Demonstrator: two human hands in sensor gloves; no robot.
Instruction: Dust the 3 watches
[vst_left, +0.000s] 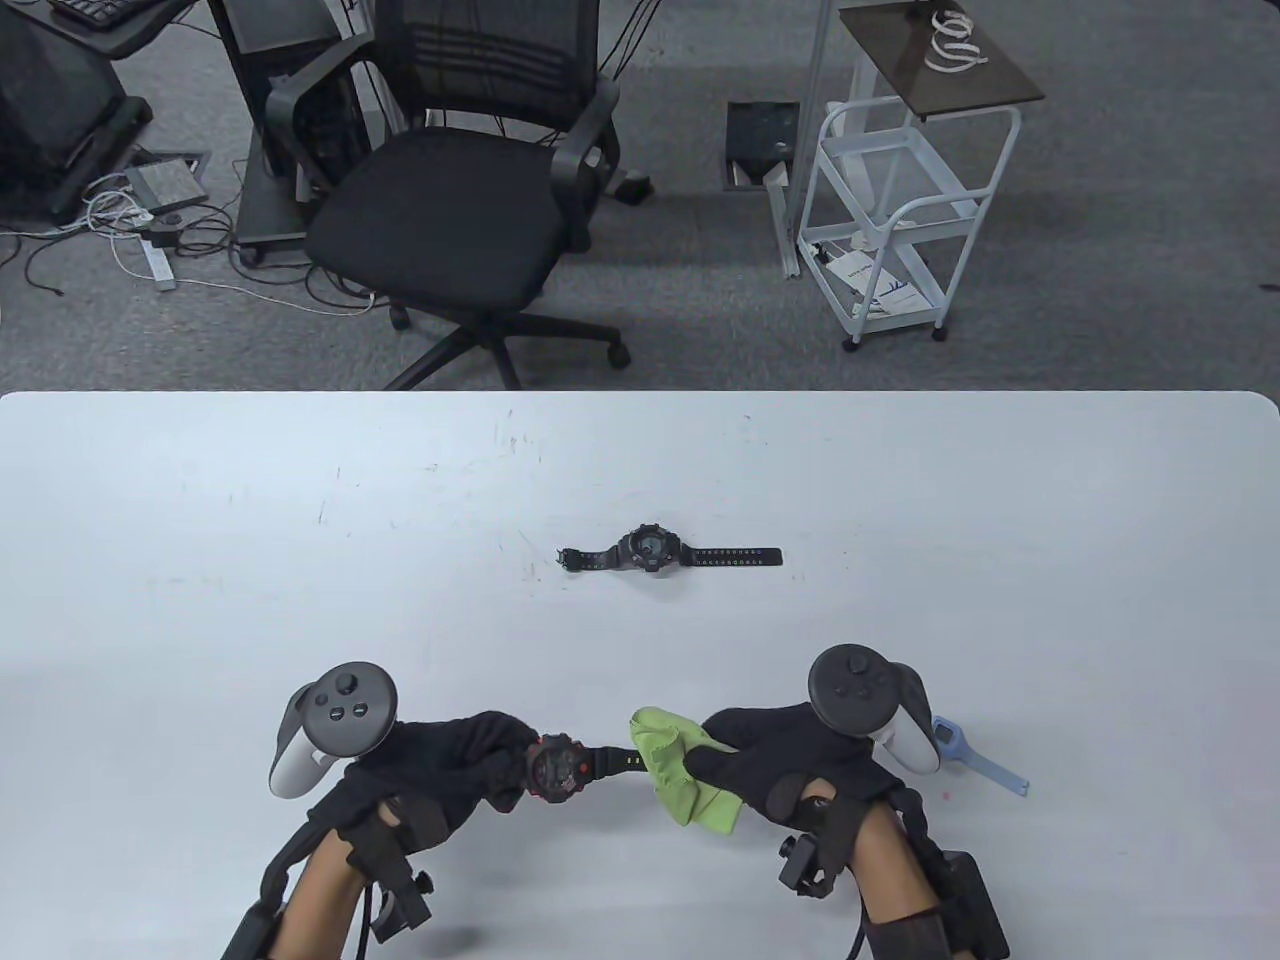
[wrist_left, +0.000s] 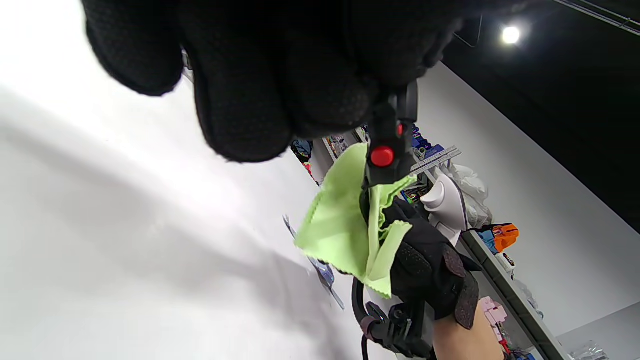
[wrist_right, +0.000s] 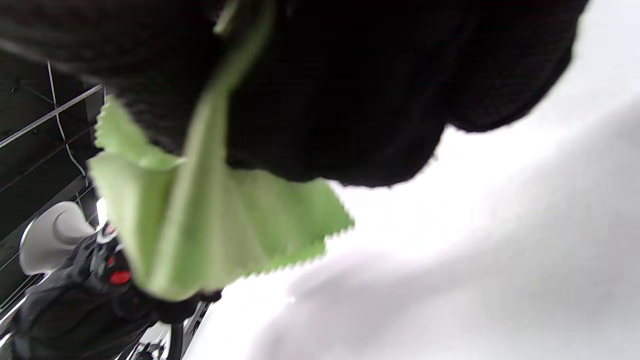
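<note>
My left hand grips a black watch with a red-rimmed face, held just above the table near its front edge. Its strap runs right into a lime-green cloth that my right hand pinches around it. In the left wrist view the watch's side with a red button hangs below my fingers, the green cloth folded over the strap. A second black watch lies flat at the table's middle. A light-blue watch lies partly hidden behind my right hand.
The white table ends at its far edge, beyond which stand a black office chair and a white cart on grey carpet.
</note>
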